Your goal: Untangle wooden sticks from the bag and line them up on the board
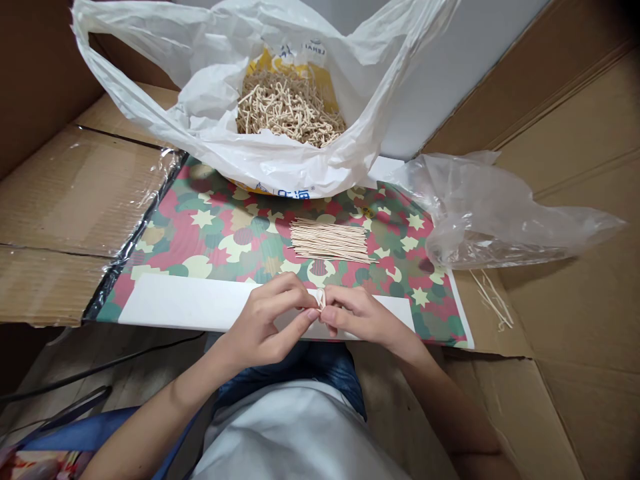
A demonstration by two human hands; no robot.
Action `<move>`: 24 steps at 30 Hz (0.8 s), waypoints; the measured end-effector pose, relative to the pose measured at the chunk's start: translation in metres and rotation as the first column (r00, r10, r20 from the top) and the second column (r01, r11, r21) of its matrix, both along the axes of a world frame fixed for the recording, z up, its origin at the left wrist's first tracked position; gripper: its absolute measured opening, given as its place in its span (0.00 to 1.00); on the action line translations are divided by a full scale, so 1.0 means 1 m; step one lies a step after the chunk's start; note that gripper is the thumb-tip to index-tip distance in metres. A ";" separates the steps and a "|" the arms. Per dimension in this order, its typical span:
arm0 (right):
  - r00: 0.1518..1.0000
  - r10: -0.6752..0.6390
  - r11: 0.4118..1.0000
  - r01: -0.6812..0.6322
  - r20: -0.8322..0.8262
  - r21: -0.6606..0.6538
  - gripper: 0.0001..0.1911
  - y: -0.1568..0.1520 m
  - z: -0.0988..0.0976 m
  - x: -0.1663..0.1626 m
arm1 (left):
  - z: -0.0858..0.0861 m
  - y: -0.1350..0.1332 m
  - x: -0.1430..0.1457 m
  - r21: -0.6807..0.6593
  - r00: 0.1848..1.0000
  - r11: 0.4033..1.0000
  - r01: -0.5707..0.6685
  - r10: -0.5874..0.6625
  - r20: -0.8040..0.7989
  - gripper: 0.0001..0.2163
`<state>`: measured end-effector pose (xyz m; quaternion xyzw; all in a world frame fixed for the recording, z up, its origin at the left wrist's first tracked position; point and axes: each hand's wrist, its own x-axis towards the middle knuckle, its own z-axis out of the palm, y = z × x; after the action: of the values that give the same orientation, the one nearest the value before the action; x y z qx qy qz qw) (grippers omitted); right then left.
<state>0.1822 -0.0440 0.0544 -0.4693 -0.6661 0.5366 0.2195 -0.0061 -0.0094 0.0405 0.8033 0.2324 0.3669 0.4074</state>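
At the near edge of the patterned sheet, our 2 hands met above a strip of white paper. Our left hand and our right hand were both curled narrow, their fingertips pinching a small pale folded piece between them. Most of that piece was hidden by our fingers, so we could not tell exactly what it was. It looked light and soft, and probably easy to crush, so we judged that it was best held by its exposed edges with the fingertips alone.

Toward the middle of the sheet, a neat bundle of thin wooden sticks lay side by side, nearer our hands than anything else there. They looked stiff but brittle, and they would likely roll apart unless gathered from both sides. Beyond them, at the far edge of the sheet, a white plastic bag sagged open around a yellow packet holding a tangled mass of pale hooked strands. These looked likely to snag on one another. A clear plastic bag lay past the right edge, and a few loose sticks rested on the cardboard flap beside it.
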 end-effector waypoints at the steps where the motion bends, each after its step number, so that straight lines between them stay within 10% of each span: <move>1: 1.000 -0.011 0.999 0.010 0.026 0.033 0.17 0.000 0.001 -0.002 | 0.001 -0.001 0.000 0.026 1.000 1.000 -0.014 0.015 -0.016 0.04; 8: 0.995 -0.086 0.971 0.073 0.049 0.227 0.14 -0.006 -0.002 -0.009 | -0.004 -0.002 0.001 -0.015 0.996 0.998 -0.069 0.070 0.048 0.03; 15: 0.996 -0.088 0.996 0.088 -0.014 -0.013 0.13 -0.007 -0.002 -0.010 | -0.005 -0.002 0.001 0.020 0.997 0.998 -0.052 0.051 0.060 0.05; 24: 0.989 -0.130 0.941 0.100 0.072 0.324 0.14 -0.011 0.003 -0.018 | -0.007 -0.005 0.003 -0.022 0.989 0.998 -0.065 0.067 0.132 0.03</move>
<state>0.1639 -0.0554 0.0578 -0.4900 -0.7250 0.3855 0.2926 -0.0034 -0.0145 0.0337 0.7654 0.2345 0.4309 0.4165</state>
